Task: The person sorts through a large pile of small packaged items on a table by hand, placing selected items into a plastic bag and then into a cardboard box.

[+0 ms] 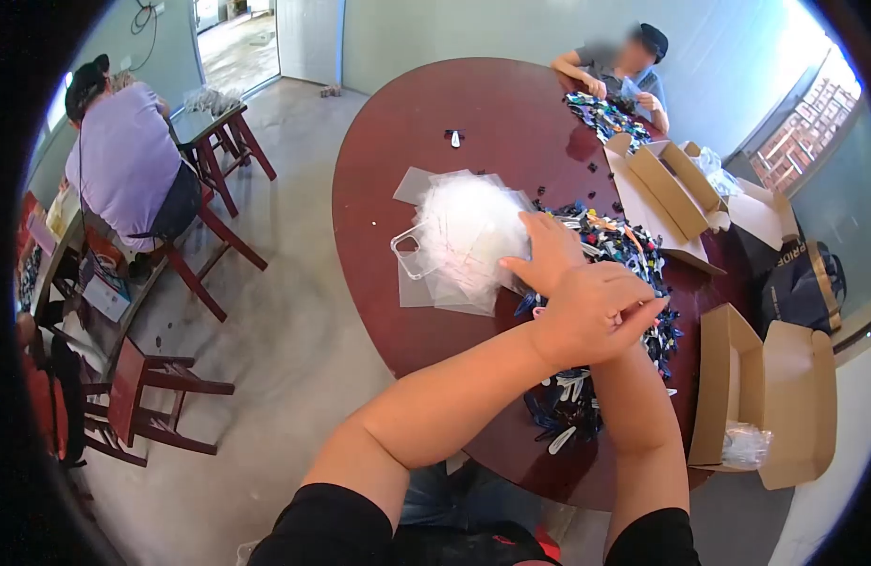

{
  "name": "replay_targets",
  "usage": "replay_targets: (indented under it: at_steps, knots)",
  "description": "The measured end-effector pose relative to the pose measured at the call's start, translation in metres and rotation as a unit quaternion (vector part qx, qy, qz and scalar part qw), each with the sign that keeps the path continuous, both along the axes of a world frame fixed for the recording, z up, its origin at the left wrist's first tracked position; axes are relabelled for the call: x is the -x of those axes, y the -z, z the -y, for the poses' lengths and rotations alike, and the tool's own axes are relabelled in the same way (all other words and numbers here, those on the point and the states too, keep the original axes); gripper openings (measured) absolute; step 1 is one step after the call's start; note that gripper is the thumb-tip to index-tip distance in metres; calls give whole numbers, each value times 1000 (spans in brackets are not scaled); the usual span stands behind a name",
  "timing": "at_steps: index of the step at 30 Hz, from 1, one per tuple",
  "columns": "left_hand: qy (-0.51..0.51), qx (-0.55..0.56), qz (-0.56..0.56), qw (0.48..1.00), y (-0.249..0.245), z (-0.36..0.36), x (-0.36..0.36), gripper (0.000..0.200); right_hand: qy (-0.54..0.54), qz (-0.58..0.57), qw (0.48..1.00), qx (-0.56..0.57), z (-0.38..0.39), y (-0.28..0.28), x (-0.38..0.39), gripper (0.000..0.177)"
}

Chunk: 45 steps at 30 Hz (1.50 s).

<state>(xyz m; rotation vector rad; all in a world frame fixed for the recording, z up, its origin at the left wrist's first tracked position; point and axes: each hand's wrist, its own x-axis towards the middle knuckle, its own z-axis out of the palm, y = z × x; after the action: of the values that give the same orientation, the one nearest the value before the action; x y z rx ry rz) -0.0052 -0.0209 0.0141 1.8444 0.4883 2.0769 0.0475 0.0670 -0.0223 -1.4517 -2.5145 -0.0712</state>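
My forearms cross over the table. My right hand (551,251) reaches under the left wrist to the edge of a pile of clear plastic bags (464,231), its thumb and fingers apart, with the fingertips at the bags. Over a heap of small black, white and coloured clip-like pieces (629,245), my left hand (601,313) has its fingers bent together; whatever they hold, if anything, is too hidden to name. A clear loop-shaped plastic piece (412,253) sticks out at the left of the bags. One white-and-black piece (455,139) lies apart, farther up the table.
Open cardboard boxes (667,189) stand along the right side of the dark red oval table (388,160); another box (728,387) is nearer me. A person (629,71) handles similar pieces across the table. Another person (129,156) sits at left, near wooden stools (152,401).
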Motion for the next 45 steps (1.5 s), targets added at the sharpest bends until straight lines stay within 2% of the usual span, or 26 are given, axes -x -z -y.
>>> replay_targets:
  at_steps: [2, 4, 5, 8, 9, 11, 14, 15, 16, 18, 19, 20, 22, 23, 25, 26, 28, 30, 32, 33, 34, 36, 38, 40, 42, 45]
  knots:
    - [-8, 3, 4, 1000, 1, -1, -1, 11, 40, 21, 999, 3, -2, 1, -4, 74]
    - [16, 20, 6, 1000, 1, 0, -3, 10, 99, 15, 990, 96, -5, -8, -13, 73]
    - [33, 32, 3, 999, 1, 1, -4, 11, 68, -17, 988, 136, -16, -8, -27, 71]
    - [41, 38, -28, 998, 8, -1, -10, 13, 16, -103, 978, 179, -31, 1, -50, 46]
    - [44, 40, -41, 997, 8, -1, -10, 13, 17, -100, 978, 180, -30, -1, -51, 46]
    - [44, 51, -54, 996, 9, 0, -8, 12, 1, -140, 973, 185, -29, -5, -51, 28]
    - [41, 57, -69, 995, 14, -4, -9, 9, -26, -194, 969, 154, -24, -14, -53, 14]
    - [35, 52, -67, 996, 13, -5, -9, 8, 55, -248, 943, 215, -15, -27, -48, 10]
    - [37, 48, -66, 996, 13, -6, -10, 8, 57, -247, 944, 212, -17, -26, -56, 10]
    - [-56, 122, -63, 989, 13, -7, -7, 8, 55, -341, 920, 186, -16, -24, -73, 9]
    - [-85, 105, -56, 989, 13, -13, -4, 10, 59, -479, 839, 252, -5, -30, -75, 8]
    - [-115, 94, -26, 989, 14, -21, -4, 10, -24, -547, 800, 244, 2, -32, -86, 8]
    - [-124, 121, -49, 984, 16, -29, 2, 12, 19, -499, 855, 141, 28, -40, -94, 9]
    - [-97, 188, -46, 976, 18, -29, 3, 14, 44, -478, 871, 103, 35, -35, -107, 8]
    - [-25, 317, -56, 946, 19, -29, 4, 26, 47, -573, 815, 77, 63, -34, -109, 6]
    - [-7, 369, -110, 923, 17, -29, 7, 30, 53, -613, 786, 67, 76, -32, -111, 5]
    - [-31, 364, -139, 921, 24, -30, 1, 33, 57, -680, 725, 87, 97, -28, -111, 6]
    - [-25, 326, -91, 941, 31, -31, -5, 40, 57, -703, 702, 99, 108, -17, -116, 7]
    - [86, 414, -50, 905, 36, -35, -8, 48, 57, -725, 677, 115, 118, -12, -117, 7]
    - [192, 464, -14, 864, 27, -31, -5, 52, 54, -741, 656, 134, 122, -8, -116, 7]
    - [192, 469, -25, 862, 27, -29, -4, 52, 58, -749, 647, 133, 125, -4, -115, 7]
    - [296, 488, 37, 820, 26, -28, -6, 47, 72, -758, 628, 163, 124, -1, -116, 8]
    - [304, 481, 29, 822, 29, -28, -7, 37, 68, -770, 607, 182, 122, 2, -118, 10]
    - [311, 510, 31, 801, 22, -25, -4, 25, 55, -722, 658, 208, 123, -1, -115, 13]
    - [311, 495, 56, 809, 28, -27, -6, 21, 43, -717, 667, 201, 122, 3, -120, 19]
    - [218, 524, -6, 823, 20, -26, -2, 20, 87, -513, 852, -59, 127, -10, -123, 37]
